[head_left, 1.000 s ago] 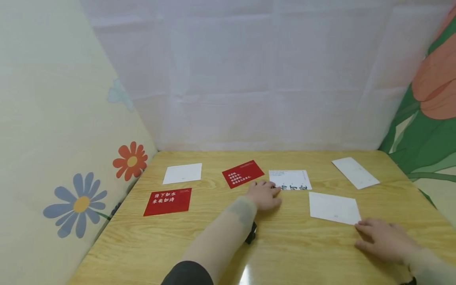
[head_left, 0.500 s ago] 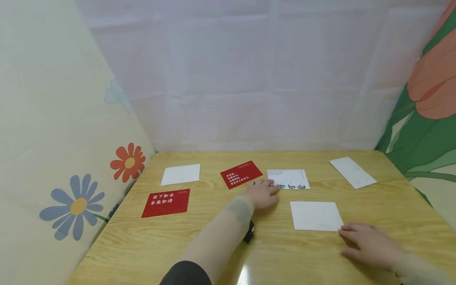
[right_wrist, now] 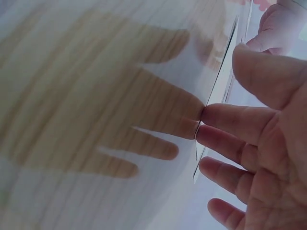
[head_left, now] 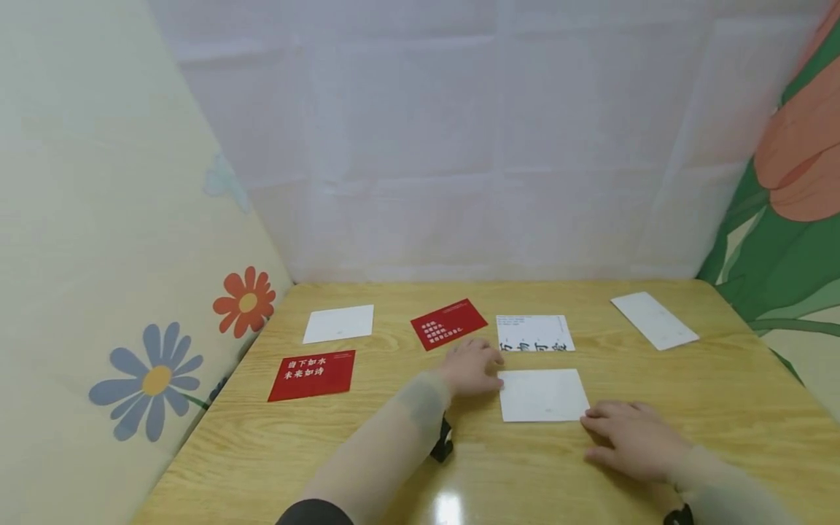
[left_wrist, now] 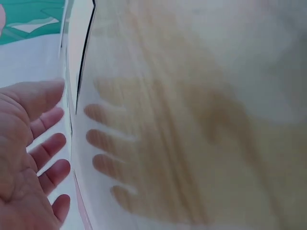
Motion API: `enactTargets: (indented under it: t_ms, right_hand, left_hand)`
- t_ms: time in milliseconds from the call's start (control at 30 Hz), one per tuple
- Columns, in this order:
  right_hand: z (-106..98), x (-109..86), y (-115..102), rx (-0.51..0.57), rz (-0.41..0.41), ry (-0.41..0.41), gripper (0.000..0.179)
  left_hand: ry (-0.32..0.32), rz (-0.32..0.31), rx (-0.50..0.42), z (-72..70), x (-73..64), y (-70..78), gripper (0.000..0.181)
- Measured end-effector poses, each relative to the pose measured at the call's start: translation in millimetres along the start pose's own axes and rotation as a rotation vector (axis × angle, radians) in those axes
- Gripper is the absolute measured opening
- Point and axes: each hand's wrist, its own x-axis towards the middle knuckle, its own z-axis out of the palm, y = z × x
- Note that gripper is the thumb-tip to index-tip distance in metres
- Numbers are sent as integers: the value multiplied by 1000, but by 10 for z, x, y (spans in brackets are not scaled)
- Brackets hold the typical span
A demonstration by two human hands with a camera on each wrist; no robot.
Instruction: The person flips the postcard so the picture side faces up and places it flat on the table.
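Pale cloth [head_left: 407, 146] backs the wood-grain surface [head_left: 525, 474]. Head view: the right hand [head_left: 633, 437], fingers straight, touches the blank white card [head_left: 545, 395] at its near right corner, the left hand [head_left: 469, 367] crowding its left edge; red postcards [head_left: 311, 375] lie left. Seemingly card positioning; squaring it calls for light pressure. Left wrist view: fingers loosely spread. Right wrist view: fingers extended, gripping nothing
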Motion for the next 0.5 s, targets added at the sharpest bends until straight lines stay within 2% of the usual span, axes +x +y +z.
enactTargets:
  t_ms: [267, 500]
  right_hand:
    - [7, 104, -164, -9, -56, 19, 50]
    - [-10, 158, -291, -7, -84, 18, 47]
  left_hand:
    - [4, -58, -38, 21, -136, -100, 28]
    - [0, -140, -90, 26, -238, -169, 33]
